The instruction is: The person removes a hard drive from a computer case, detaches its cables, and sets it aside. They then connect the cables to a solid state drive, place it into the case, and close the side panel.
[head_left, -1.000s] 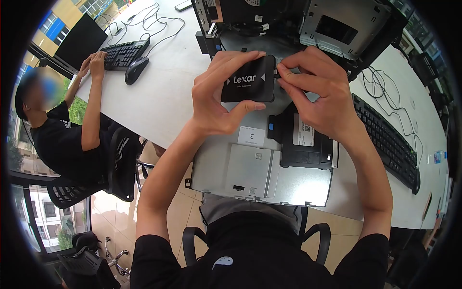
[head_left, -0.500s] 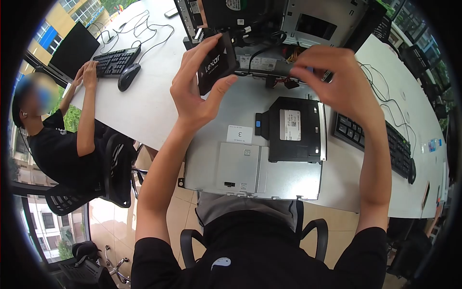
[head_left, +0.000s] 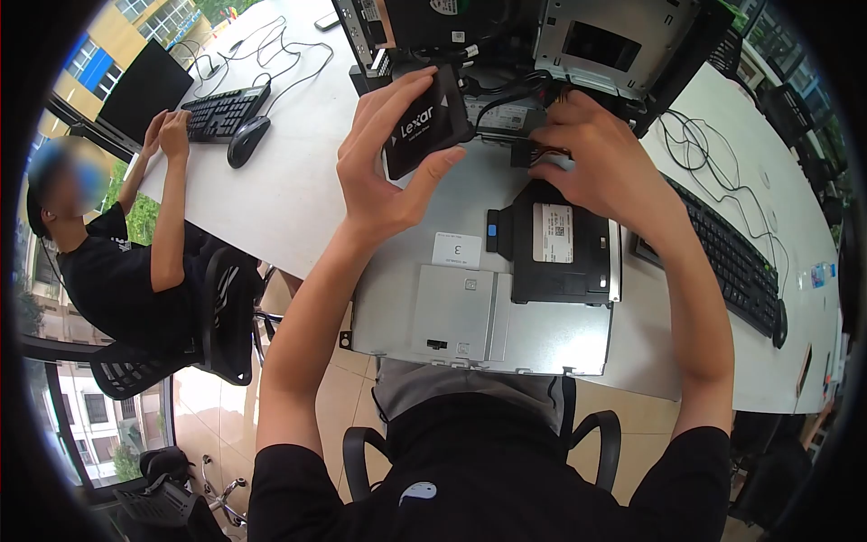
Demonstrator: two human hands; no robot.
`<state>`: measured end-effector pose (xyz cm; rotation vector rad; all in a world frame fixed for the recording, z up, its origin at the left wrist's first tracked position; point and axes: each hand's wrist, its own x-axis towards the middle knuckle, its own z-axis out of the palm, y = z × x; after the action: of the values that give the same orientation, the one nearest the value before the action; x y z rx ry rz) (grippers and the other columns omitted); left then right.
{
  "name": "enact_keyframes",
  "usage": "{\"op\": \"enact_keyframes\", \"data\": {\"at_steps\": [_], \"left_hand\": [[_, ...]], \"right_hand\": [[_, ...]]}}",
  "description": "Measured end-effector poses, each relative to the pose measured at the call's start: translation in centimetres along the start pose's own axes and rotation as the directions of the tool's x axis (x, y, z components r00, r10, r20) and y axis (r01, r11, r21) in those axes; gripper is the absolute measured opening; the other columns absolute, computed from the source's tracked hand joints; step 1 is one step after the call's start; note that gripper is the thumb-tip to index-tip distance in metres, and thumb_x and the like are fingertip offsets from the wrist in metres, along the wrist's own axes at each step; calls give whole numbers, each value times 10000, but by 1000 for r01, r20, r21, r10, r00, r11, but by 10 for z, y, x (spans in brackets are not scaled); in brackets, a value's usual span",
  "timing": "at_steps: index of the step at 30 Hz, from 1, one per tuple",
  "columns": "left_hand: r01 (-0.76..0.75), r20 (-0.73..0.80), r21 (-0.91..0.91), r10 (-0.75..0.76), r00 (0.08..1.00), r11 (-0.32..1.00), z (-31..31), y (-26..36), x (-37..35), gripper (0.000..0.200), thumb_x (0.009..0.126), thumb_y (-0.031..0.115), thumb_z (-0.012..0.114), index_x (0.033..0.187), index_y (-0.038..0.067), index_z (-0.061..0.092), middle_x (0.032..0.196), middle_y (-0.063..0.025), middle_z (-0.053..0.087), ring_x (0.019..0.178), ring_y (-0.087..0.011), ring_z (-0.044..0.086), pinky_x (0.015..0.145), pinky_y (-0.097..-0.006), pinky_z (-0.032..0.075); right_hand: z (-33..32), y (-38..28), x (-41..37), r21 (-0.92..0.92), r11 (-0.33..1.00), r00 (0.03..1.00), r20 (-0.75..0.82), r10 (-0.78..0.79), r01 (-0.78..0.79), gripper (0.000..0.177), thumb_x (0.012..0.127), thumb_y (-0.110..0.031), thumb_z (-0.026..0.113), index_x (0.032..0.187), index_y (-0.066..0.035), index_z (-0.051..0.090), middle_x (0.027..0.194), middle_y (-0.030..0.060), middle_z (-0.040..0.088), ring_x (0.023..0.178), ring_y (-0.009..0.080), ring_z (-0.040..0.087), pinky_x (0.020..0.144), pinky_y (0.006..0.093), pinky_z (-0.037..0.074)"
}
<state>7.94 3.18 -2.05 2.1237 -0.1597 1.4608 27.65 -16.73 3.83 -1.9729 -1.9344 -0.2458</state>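
Note:
My left hand (head_left: 384, 176) holds a black Lexar solid-state drive (head_left: 424, 131) between thumb and fingers, its label towards me. My right hand (head_left: 601, 167) is closed on a black cable connector (head_left: 521, 154) with dark red wires, at the front edge of the open computer case (head_left: 591, 50). Its fingertips partly hide the connector and wires. A black cable (head_left: 501, 98) runs between the drive and the case. Below my right hand a black optical drive (head_left: 553, 239) with a white label lies on the metal side panel (head_left: 456, 316).
A white card (head_left: 457, 250) marked 3 lies on the panel. A black keyboard (head_left: 736, 266) and mouse (head_left: 779, 323) are at the right. At the left, another person (head_left: 126, 262) sits by a second keyboard (head_left: 224, 115), mouse (head_left: 248, 142) and monitor (head_left: 144, 95).
My right hand has moved down and left and closed on the cable connector. My left hand still holds the solid-state drive; the whole view has shifted slightly.

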Motion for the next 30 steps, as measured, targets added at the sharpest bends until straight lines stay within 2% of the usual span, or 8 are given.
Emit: {"op": "enact_keyframes", "data": {"at_steps": [4,7,10,14,19,23,26,30], "left_hand": [[-9,36,5,8,999,1000,1,0,0,708,802,102,939,1435,-63,667,1426,-230,712,1280,-358,669,1101,-420,529],[0,68,6,0,998,1000,3,1,1,729,779,105,950,1433,-57,670,1421,-222,716,1272,-357,670,1093,-425,527],[23,100,7,-24,995,1000,4,2,0,743,758,101,961,1430,-46,677,1419,-215,718,1268,-355,671,1095,-429,522],[2,185,62,-13,983,998,2,3,0,759,799,57,934,1482,-69,628,1484,-223,682,1340,-332,643,1157,-421,499],[21,167,74,-33,985,997,7,5,-1,757,734,77,969,1433,-9,689,1441,-199,710,1285,-355,667,1115,-432,518],[4,162,68,-15,987,998,8,5,0,755,710,80,979,1413,15,710,1426,-187,718,1268,-363,672,1099,-436,522],[27,197,93,-45,979,995,6,7,-1,755,749,71,963,1437,-41,672,1455,-199,711,1299,-335,671,1119,-423,525],[-13,191,93,-5,982,996,7,5,0,768,737,66,971,1437,-40,673,1447,-200,715,1296,-334,672,1117,-421,528]], "right_hand": [[-25,-1,6,253,959,988,117,103,-130,335,841,-147,878,1122,27,825,1015,118,747,1025,295,672,905,392,553],[-23,8,4,398,905,989,74,128,-147,414,799,-170,949,1131,36,812,985,64,707,869,210,614,802,344,502],[-31,-1,5,481,848,975,103,197,-222,409,841,-179,916,1174,35,812,972,72,724,849,181,621,819,329,523],[-23,1,7,502,843,977,13,215,-192,404,830,-169,932,1165,25,815,966,50,731,797,133,594,761,299,507],[-18,3,8,522,842,977,-65,201,-138,384,820,-168,943,1133,17,820,963,38,740,785,113,570,737,282,491],[-15,5,7,517,848,985,-50,164,-115,341,812,-148,944,1081,20,818,950,38,730,783,113,566,735,277,487],[-15,4,6,520,846,986,-35,162,-120,321,802,-132,946,1048,25,811,934,33,719,785,110,571,735,277,493],[-13,6,7,567,810,980,-21,200,-153,325,775,-118,958,1017,34,802,912,21,702,788,100,567,727,276,495]]}}
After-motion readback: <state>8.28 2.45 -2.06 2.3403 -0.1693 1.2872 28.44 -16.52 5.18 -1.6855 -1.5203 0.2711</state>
